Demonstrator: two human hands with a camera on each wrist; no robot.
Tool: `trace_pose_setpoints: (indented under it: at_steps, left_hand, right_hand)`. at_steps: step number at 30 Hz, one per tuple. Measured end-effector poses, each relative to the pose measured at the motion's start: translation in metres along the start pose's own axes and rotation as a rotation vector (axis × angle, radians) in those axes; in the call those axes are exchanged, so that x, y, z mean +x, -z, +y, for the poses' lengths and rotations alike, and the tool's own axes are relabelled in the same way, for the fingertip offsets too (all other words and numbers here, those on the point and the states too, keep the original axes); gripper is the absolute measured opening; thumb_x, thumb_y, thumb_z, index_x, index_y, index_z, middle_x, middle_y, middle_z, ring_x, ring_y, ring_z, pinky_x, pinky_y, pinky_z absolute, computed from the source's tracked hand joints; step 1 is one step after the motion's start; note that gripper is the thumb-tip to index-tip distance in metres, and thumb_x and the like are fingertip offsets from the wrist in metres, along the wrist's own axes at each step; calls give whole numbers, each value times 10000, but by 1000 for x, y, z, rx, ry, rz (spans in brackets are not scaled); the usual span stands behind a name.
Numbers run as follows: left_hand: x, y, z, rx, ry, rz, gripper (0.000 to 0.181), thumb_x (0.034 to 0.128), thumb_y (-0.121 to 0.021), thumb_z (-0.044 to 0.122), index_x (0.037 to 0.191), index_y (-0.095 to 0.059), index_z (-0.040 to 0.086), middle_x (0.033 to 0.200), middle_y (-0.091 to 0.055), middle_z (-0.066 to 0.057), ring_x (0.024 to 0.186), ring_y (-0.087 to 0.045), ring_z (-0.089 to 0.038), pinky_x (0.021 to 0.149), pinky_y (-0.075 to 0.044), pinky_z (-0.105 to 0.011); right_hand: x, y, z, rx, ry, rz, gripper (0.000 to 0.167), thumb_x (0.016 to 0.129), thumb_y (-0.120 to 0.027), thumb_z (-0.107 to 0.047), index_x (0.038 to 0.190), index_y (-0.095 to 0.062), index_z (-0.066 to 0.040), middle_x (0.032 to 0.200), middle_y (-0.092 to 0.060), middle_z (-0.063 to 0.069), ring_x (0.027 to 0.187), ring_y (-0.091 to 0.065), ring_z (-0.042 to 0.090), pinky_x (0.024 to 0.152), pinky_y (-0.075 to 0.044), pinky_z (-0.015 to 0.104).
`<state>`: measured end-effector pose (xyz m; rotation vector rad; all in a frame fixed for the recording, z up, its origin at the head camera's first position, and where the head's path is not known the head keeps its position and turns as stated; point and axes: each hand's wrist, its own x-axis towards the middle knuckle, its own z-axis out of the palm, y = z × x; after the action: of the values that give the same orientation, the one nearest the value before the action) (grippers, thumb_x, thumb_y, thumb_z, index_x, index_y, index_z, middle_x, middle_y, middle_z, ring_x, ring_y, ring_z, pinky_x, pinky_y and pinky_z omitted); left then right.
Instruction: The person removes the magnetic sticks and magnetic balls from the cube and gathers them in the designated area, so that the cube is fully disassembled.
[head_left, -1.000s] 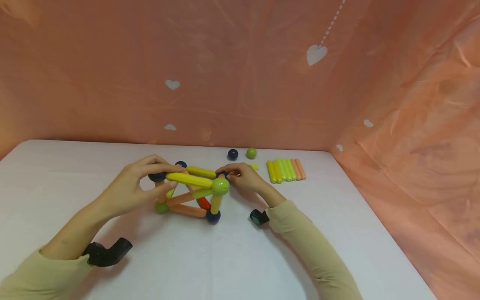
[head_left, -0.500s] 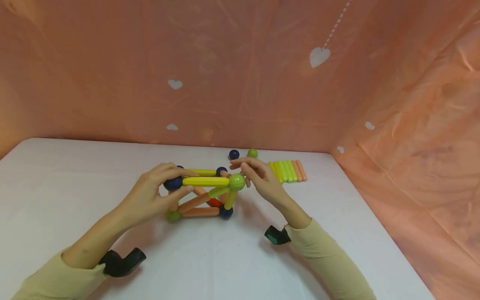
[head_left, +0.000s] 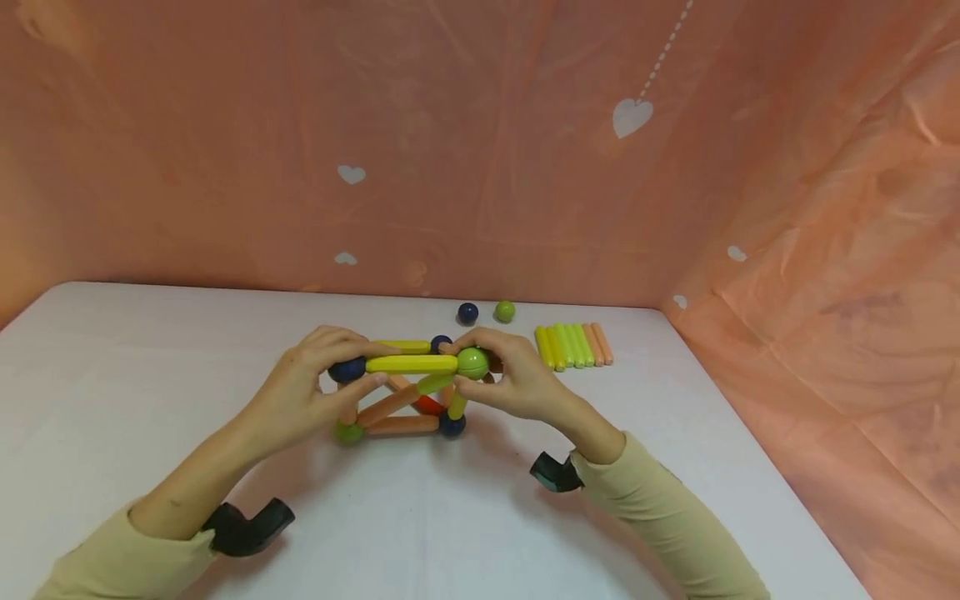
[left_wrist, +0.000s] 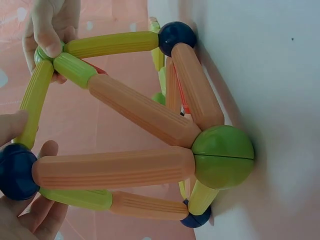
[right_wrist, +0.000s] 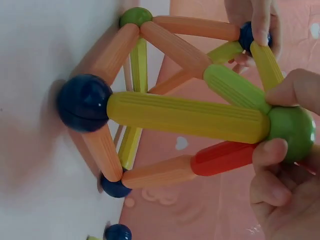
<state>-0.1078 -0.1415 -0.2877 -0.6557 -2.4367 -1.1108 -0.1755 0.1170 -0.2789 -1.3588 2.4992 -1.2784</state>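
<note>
A frame of coloured magnetic rods and balls stands on the white table. My left hand [head_left: 300, 392] grips its upper near dark blue ball [left_wrist: 17, 172], thumb and fingers also touching the yellow rod [head_left: 411, 364] beside it. At the rod's other end, my right hand [head_left: 528, 379] pinches the upper green ball [head_left: 472, 363] between thumb and fingers. Beneath, a lower green ball [left_wrist: 223, 156] and a lower dark blue ball [right_wrist: 84, 102] rest on the table, joined by an orange rod [head_left: 402, 424]. A red rod [right_wrist: 222, 158] meets the pinched green ball. Hands cover part of the far side.
Behind the frame lie a loose dark blue ball [head_left: 468, 313] and a loose green ball [head_left: 505, 312]. To their right is a row of several yellow, lime and orange rods [head_left: 573, 347]. A pink curtain [head_left: 480, 150] hangs along the table's back edge.
My right hand has left the far dark blue ball and come nearer, now holding the upper green ball. The frame has shifted right and turned slightly, with my left hand still gripping it.
</note>
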Motion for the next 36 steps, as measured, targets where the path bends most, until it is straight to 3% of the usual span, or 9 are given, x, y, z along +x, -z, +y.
trace_pose_setpoints:
  at_steps: [6, 14, 23, 26, 30, 34, 36]
  left_hand:
    - [2, 0, -1, -5, -1, -10, 304, 816, -759, 138, 1115, -709, 162, 1032, -645, 6, 1001, -531, -147, 814, -479, -436]
    - [2, 2, 0, -41, 46, -60, 320, 829, -743, 119, 1142, -696, 165, 1077, -617, -10, 1042, -508, -166, 858, -491, -469]
    - [-2, 8, -5, -20, 34, -11, 299, 839, -739, 146, 1135, -694, 145, 1062, -621, -9, 1043, -514, -174, 860, -469, -497]
    - [-2, 8, -4, -15, 32, -11, 295, 841, -738, 153, 1133, -695, 151, 1055, -620, -3, 1032, -513, -159, 851, -471, -473]
    - [-2, 6, -4, -12, 25, -5, 294, 835, -743, 143, 1125, -699, 157, 1039, -624, 7, 1021, -515, -143, 839, -471, -443]
    - [-2, 6, -4, -10, 23, -1, 299, 831, -746, 132, 1125, -698, 156, 1039, -622, 6, 1018, -513, -142, 839, -470, -445]
    - [-3, 6, -4, -6, 22, -1, 299, 829, -746, 125, 1123, -697, 152, 1038, -621, 6, 1014, -512, -140, 836, -472, -441]
  right_hand:
    - [1, 2, 0, -6, 23, -3, 291, 812, -709, -11, 1091, -630, 14, 1061, -692, 131, 612, -463, 60, 516, -410, 217]
    - [1, 1, 1, -17, 44, 5, 269, 828, -714, -38, 1082, -628, -17, 1076, -698, 117, 630, -452, 57, 530, -396, 212]
    - [-3, 0, 6, 52, -17, 17, 203, 864, -640, -15, 1065, -618, -25, 923, -615, 110, 678, -444, 121, 574, -365, 235]
    - [-3, 0, 5, 65, -17, 4, 216, 873, -624, -8, 1088, -605, -22, 1076, -677, 127, 708, -440, 121, 594, -363, 245]
    - [-3, 1, 3, 129, -8, -38, 202, 901, -579, 22, 1101, -571, -2, 1283, -612, 160, 858, -549, 142, 678, -411, 226]
    - [-3, 2, 1, 235, -38, -89, 188, 933, -512, 37, 1119, -538, 34, 1328, -565, 203, 1151, -580, 172, 810, -477, 210]
    - [-2, 3, 2, 304, -67, -111, 206, 949, -457, 29, 1143, -519, 55, 1346, -539, 232, 1143, -579, 135, 816, -480, 204]
